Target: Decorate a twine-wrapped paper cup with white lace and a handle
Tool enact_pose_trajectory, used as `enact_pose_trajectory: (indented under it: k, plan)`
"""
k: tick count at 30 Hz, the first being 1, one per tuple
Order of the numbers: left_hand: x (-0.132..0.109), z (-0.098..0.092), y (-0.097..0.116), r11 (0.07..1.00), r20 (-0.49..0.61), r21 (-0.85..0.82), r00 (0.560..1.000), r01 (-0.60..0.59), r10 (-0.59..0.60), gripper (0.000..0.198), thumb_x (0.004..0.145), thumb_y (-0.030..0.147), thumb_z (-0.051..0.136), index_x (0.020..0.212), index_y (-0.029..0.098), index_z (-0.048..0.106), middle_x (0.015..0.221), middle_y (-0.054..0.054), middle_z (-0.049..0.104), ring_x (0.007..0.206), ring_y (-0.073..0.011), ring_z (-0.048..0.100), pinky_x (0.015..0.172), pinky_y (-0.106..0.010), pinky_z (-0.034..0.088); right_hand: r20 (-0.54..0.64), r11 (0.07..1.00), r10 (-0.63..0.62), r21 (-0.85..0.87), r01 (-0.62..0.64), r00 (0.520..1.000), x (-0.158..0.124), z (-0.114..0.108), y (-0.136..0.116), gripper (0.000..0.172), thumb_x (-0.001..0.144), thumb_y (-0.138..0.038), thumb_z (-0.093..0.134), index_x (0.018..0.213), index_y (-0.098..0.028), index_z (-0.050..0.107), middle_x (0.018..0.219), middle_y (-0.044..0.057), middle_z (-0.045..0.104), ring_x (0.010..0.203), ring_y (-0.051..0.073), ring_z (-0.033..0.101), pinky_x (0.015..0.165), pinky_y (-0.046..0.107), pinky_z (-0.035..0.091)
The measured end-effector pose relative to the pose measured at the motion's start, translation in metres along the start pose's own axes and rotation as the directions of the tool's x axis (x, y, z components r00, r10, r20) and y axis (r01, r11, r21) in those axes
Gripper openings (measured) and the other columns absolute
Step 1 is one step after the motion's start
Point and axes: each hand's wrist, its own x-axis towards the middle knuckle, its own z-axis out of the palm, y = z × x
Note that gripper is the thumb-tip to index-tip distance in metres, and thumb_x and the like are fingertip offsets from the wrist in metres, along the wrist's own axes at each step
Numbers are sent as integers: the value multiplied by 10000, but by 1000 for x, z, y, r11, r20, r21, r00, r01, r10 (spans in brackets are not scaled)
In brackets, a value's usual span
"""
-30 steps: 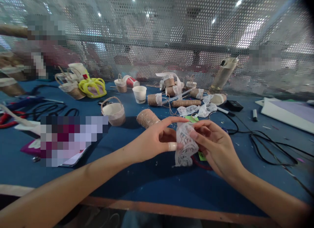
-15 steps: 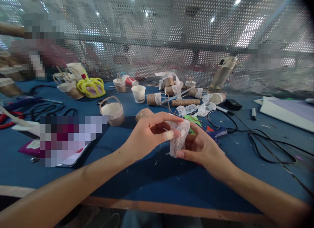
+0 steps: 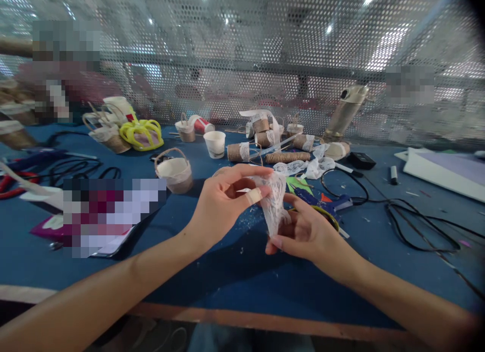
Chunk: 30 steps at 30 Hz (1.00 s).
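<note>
Left hand point(image 3: 220, 200) pinched the lace point(image 3: 276, 198) high, right hand point(image 3: 308, 231) its lower tip; light, even tension probably suited the gathered folds best.

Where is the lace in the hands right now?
In the head view, the lace is just right of centre: the left hand pinches its upper part, and its lower end is at the fingertips of the right hand.

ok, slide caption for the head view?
Left hand and right hand hold white lace between them above a cluttered blue table.
</note>
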Motion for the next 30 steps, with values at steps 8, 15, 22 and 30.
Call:
enact_pose_trajectory:
  k: [8,15,22,30]
  plan:
    - [-3,1,-1,999,39,33,999,-26,24,235,859,244,771,1094,242,781,1034,-37,718,867,-169,686,780,-258,620,-69,990,144,14,-143,987,4,0,-4,378,670,-202,926,986,-202,719,877,-10,758,769,117,713,813,261,592]
    - [-3,3,1,999,107,-12,993,-40,41,214,866,181,752,1070,240,780,1025,-16,715,879,-152,664,788,-232,606,-52,996,67,-48,-70,996,3,2,-5,260,777,-278,860,972,-180,720,873,31,781,721,140,719,685,271,608]
    - [-1,1,1,999,53,-42,999,-7,9,192,872,155,732,1049,215,777,1054,-21,749,860,-159,715,819,-260,618,35,980,161,-120,-156,986,0,4,-5,349,778,-258,861,988,-186,593,733,-11,747,608,120,711,631,238,591]
    - [0,-2,3,972,183,-206,971,-113,152,180,889,116,723,1016,223,791,1013,-12,736,927,-144,696,833,-203,583,0,972,-68,-223,66,998,-5,-1,-6,470,772,-306,872,1149,-277,593,1056,13,651,912,166,661,643,218,565]
